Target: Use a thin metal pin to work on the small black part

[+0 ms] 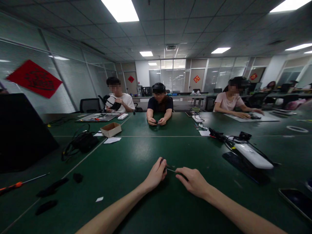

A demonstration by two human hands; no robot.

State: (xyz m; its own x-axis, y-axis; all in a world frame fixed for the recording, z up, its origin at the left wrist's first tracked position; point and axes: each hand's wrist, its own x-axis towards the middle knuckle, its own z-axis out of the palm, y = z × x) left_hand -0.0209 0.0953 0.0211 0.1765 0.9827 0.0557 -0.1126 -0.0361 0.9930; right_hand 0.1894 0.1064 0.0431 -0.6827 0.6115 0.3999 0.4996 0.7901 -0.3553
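My left hand (156, 175) is closed around a small black part (163, 162), held just above the green table (136, 201); fingers cover most of it, so its kind does not show. From my right hand (193, 182) a screwdriver (172, 170) sticks out, its thin metal shaft pointing left. The fingers are wrapped over its dark handle, which is mostly hidden. The shaft's tip reaches the black part or lies very close to it; I cannot tell whether they touch.
An orange-and-black screwdriver (18, 185) and black pieces (52, 188) lie at left, near a dark screen (21, 133). A cardboard box (110, 129) and cables (83, 141) stand farther back. A white device (253, 156) and a phone (297, 200) are at right. Three people sit opposite.
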